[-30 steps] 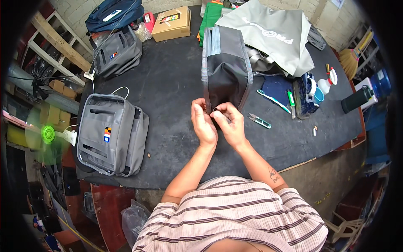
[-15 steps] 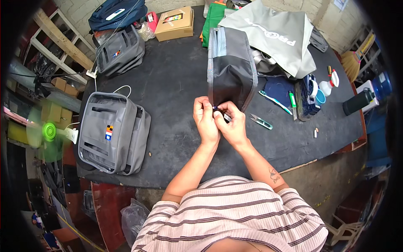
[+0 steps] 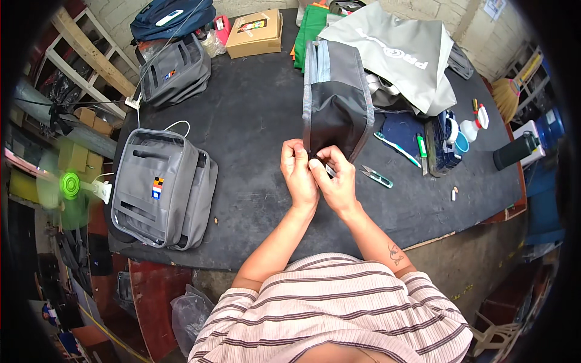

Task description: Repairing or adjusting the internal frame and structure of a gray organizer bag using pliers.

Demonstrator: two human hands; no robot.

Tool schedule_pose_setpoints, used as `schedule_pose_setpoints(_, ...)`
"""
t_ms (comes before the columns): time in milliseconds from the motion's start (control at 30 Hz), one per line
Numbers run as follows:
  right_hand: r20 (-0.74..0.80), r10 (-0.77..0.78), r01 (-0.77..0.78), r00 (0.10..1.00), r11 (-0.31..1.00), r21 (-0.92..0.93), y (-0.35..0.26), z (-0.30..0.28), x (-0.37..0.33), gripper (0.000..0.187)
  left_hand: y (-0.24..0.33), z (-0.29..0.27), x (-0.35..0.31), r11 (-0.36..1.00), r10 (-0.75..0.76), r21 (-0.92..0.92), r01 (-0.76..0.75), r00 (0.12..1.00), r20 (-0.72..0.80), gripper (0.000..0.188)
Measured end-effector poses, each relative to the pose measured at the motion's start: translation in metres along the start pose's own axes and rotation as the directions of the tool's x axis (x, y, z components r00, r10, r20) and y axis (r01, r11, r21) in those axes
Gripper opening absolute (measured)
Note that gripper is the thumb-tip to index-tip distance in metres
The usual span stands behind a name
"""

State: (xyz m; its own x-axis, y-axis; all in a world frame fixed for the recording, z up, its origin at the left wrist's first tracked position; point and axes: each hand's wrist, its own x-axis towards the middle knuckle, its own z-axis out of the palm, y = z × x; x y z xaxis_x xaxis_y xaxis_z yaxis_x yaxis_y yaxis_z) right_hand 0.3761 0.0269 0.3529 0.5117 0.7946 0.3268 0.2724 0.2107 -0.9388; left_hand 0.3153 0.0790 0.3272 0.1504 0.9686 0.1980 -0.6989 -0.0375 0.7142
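A grey and black fabric bag [image 3: 339,100] stands on its side in front of me, its bound edges showing and a light-blue strip near its far end. My left hand [image 3: 298,175] pinches the bag's near lower corner, fingers curled. Close against it, my right hand [image 3: 334,181] is also closed on that corner, thumb and forefinger together. The fingers hide the exact spot they grip. Just right of my right hand lie green-handled thread snips [image 3: 377,176].
Grey bags [image 3: 154,190] lie stacked at the left, with another grey bag [image 3: 175,69] behind. A cardboard box [image 3: 254,37] and a large grey sheet-like bag [image 3: 393,54] are at the back. Toothbrush [image 3: 397,149], cutter knife [image 3: 422,154], spray bottle [image 3: 475,124] and dark bottle [image 3: 514,150] lie right.
My hands stay at the bag's corner with almost the same grip. A small dark-blue bit seen between the fingertips before no longer shows. The whole view has shifted slightly.
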Motion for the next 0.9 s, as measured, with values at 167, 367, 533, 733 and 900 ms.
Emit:
schedule_pose_setpoints(167,-0.031,-0.013,0.014,0.999,0.998,0.055,0.018,0.002,0.000,0.016,-0.002,-0.001,0.000,1.000,-0.009,-0.025,0.008,1.000,-0.020,0.014)
schedule_pose_setpoints(367,-0.007,-0.031,0.030,0.999,0.998,-0.062,0.005,0.003,0.002,0.018,-0.001,-0.002,0.000,0.999,-0.004,0.040,0.005,1.000,-0.031,0.014)
schedule_pose_setpoints(533,-0.015,0.023,-0.024,1.000,0.997,-0.073,0.000,0.001,0.004,0.018,0.003,0.005,-0.003,0.999,-0.001,0.037,0.002,1.000,-0.025,0.015)
schedule_pose_setpoints(733,0.037,0.086,-0.093,0.996,0.968,0.235,0.014,-0.003,0.004,0.018,0.001,0.003,-0.005,0.998,0.050,0.030,-0.050,0.999,-0.010,0.016)
schedule_pose_setpoints(900,0.152,0.124,-0.181,0.981,0.870,0.458,0.024,-0.018,0.004,0.021,0.004,0.005,-0.001,0.862,0.153,0.475,-0.178,0.984,0.092,0.015)
